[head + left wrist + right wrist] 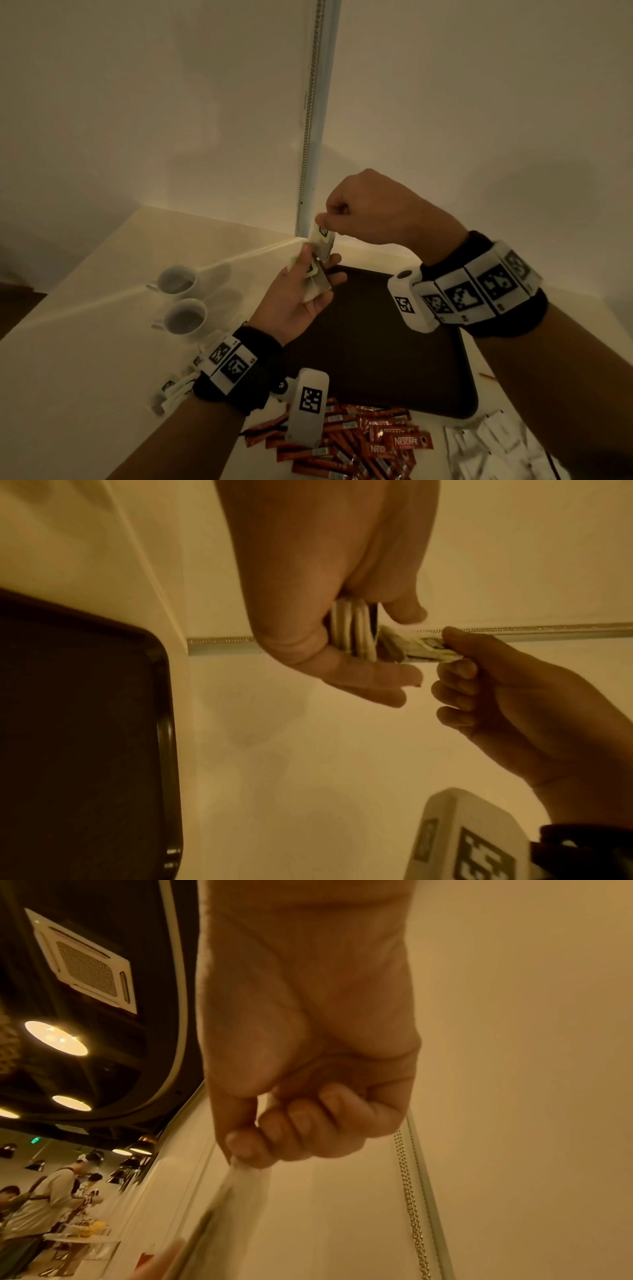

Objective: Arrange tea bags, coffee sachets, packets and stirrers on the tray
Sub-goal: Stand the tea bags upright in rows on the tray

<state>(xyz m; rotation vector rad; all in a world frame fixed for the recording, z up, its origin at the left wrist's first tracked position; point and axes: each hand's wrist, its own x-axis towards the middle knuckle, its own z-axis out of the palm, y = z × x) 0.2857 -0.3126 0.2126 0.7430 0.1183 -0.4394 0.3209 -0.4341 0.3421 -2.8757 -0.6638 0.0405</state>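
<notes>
1. Small stack of pale packets (317, 281) held in the air above the far edge of the tray (376, 342) — several flat edges side by side in the left wrist view (352, 631).
2. Left hand (294, 301) palm up, thumb and fingers curled round that stack.
3. One packet (322, 238) pinched at its top edge by the right hand (373, 209), other fingers clenched into the palm; lower end touching the stack.
4. Tray dark, lying flat on the table (85, 342).
5. Red sachets (359, 442) heaped just in front of the tray — white packets (496, 445) to their right.
6. More pale sachets (171, 390) under the left wrist.
7. Two cups (181, 298) left of the tray, well apart from it.
8. Bead chain (310, 102) hanging in the wall corner behind.
</notes>
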